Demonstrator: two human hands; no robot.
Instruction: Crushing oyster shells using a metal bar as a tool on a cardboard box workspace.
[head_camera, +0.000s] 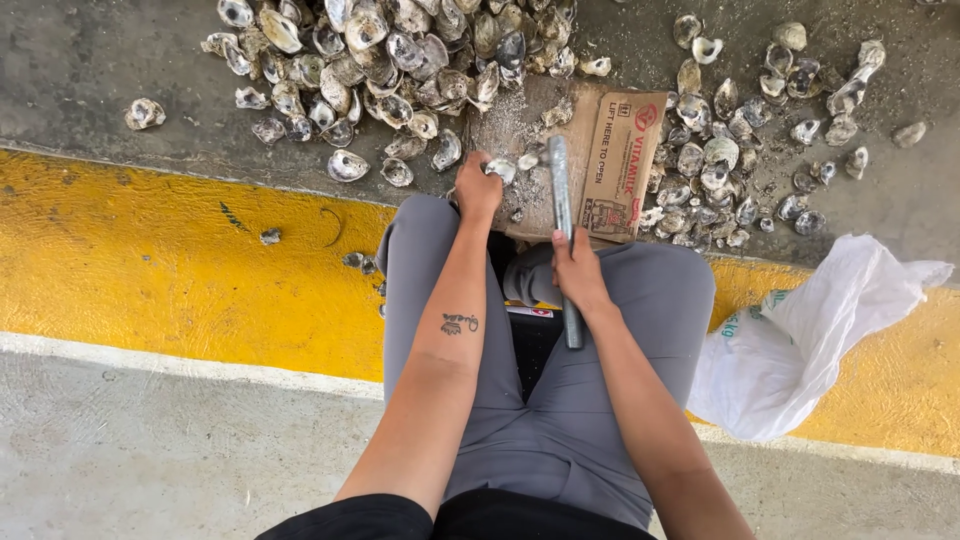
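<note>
Two broad floor surfaces fill the view: grey concrete (80, 70) across the top and a wide yellow painted band (150, 270) running from nine o'clock to three o'clock, with pale concrete below it. At twelve o'clock lies the big heap of oyster shells (390, 60), grey and white, spilling toward eleven o'clock. A smaller scatter of shells (740, 130) spreads at one to two o'clock. At four o'clock a crumpled white plastic bag (810, 340) with green print rests on the yellow band. The person's grey trousered legs (560, 420) run from six o'clock up to the centre. Just above the knees, at twelve to one o'clock of centre, lies a flattened brown cardboard box flap (610, 160), rectangular, with red lettering and a small black-and-white label at its near corner; shell grit dusts its left part.

The left hand (477, 188) is closed over a single oyster shell (500, 168), pressing it on the cardboard's left edge. The right hand (577, 272) is wrapped tight round the handle of a grey metal hammer-like tool (560, 200), whose shaft points toward twelve o'clock, its head just beside the held shell. A small dark tattoo (459, 323) marks the left forearm.
</note>
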